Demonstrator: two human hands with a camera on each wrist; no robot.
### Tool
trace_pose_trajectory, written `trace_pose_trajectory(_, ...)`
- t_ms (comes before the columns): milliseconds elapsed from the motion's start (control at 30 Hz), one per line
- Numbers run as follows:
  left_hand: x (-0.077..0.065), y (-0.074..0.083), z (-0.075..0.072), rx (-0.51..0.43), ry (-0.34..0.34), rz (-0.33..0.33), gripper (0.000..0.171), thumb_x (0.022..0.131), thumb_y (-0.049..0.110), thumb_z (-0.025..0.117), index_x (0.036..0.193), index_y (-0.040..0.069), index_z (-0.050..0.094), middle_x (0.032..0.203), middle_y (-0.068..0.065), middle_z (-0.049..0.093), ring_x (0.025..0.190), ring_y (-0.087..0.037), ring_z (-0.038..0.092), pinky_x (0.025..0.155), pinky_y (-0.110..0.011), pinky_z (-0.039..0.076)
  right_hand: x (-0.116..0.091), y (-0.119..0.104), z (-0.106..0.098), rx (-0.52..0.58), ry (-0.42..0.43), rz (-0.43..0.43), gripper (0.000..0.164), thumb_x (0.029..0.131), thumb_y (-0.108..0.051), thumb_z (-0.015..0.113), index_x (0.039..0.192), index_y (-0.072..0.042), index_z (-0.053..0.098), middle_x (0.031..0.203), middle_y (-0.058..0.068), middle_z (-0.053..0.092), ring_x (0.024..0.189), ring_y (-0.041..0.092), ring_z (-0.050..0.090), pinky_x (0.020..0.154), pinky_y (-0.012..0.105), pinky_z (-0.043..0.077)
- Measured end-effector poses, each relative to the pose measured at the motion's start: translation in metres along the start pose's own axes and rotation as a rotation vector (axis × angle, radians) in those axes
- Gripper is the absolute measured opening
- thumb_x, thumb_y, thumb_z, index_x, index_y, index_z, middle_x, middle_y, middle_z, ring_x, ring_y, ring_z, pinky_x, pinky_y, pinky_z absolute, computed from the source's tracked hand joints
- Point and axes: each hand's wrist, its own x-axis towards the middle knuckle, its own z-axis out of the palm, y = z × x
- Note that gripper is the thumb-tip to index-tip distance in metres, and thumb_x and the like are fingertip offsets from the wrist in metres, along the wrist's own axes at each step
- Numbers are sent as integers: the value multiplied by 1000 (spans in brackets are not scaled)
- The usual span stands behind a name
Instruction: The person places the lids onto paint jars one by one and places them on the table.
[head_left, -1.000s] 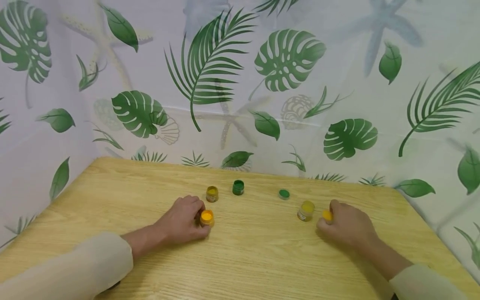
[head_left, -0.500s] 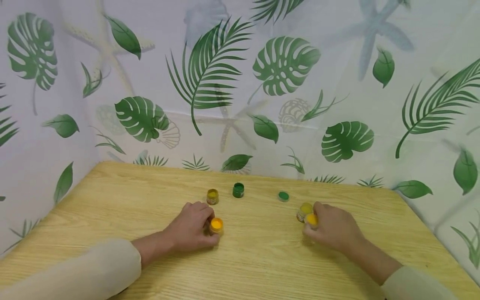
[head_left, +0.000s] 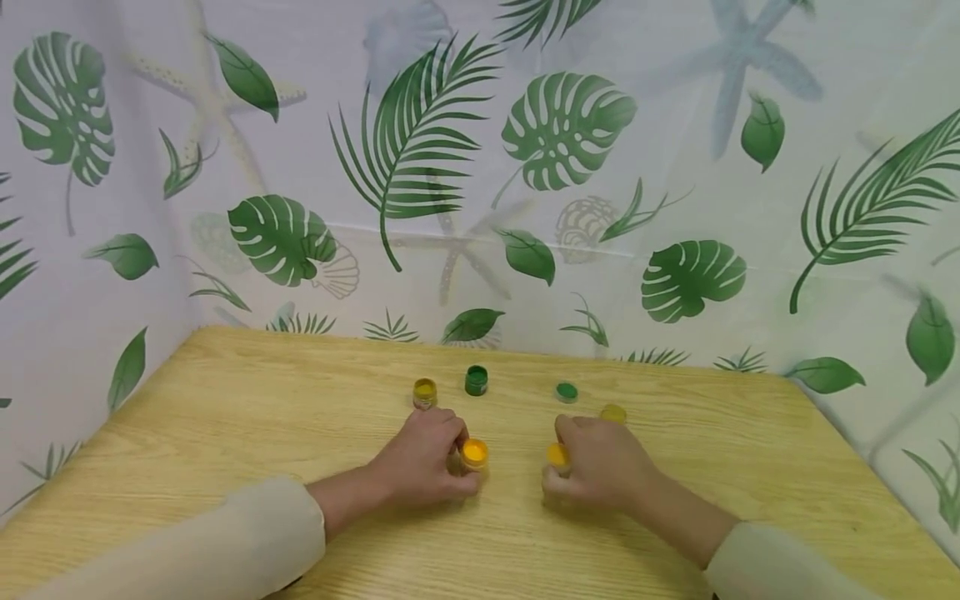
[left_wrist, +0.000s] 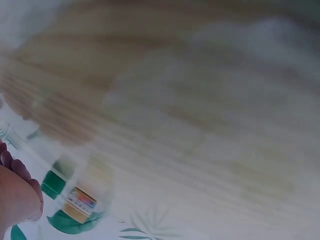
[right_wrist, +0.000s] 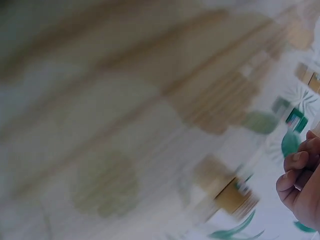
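Note:
My left hand [head_left: 427, 458] holds a small open jar of orange-yellow paint [head_left: 474, 451] between thumb and fingers, close over the table. Facing it across a short gap, my right hand [head_left: 603, 462] pinches a round orange-yellow lid [head_left: 558, 455] at its sides. Behind the left hand stand an open ochre paint jar [head_left: 425, 392] and an open green paint jar [head_left: 476, 380]. A flat green lid [head_left: 567, 392] lies farther right. Just beyond the right hand, which partly hides it, is a yellow-topped jar [head_left: 613, 413]; its label shows in the right wrist view.
The wood-grain table [head_left: 300, 383] reaches back to a white cloth wall [head_left: 465, 275] printed with green leaves and starfish. A second cloth side [head_left: 60, 333] borders the table on the left. Both wrist views are partly blurred.
Both hands have moved toward each other: the left brings its orange-yellow jar rightward, the right brings its lid leftward past the yellow-topped jar. The other jars and green lid stay put.

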Motion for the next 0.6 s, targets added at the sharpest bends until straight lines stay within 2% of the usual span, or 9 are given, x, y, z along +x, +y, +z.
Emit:
trace_pose_trajectory(167,7,9,5,-3,11,6,26,75,34,72,85,12,62,78,7,54,75,-9,45,79,-30,39,10,-15,5,-16,7,-64,27,71,-37,62,74,-19,42,59,-10,31,50,4,25,46,22,19)
trace_pose_trajectory(367,15,13,9,17,19,-34,30,77,38,72,89,12,63,83,6,56,80,-10,49,81,-31,42,20,-27,14,-13,0,-126,27,71,-38,61,74,-17,43,59,-9,31,50,5,26,47,23,19)
trace_pose_trajectory(600,13,6,9,119,19,-26,32,77,41,72,88,12,62,82,6,55,80,-12,49,81,-32,41,23,-28,22,-37,-10,-111,27,72,-39,60,75,-18,43,59,-8,35,49,7,29,46,24,21)
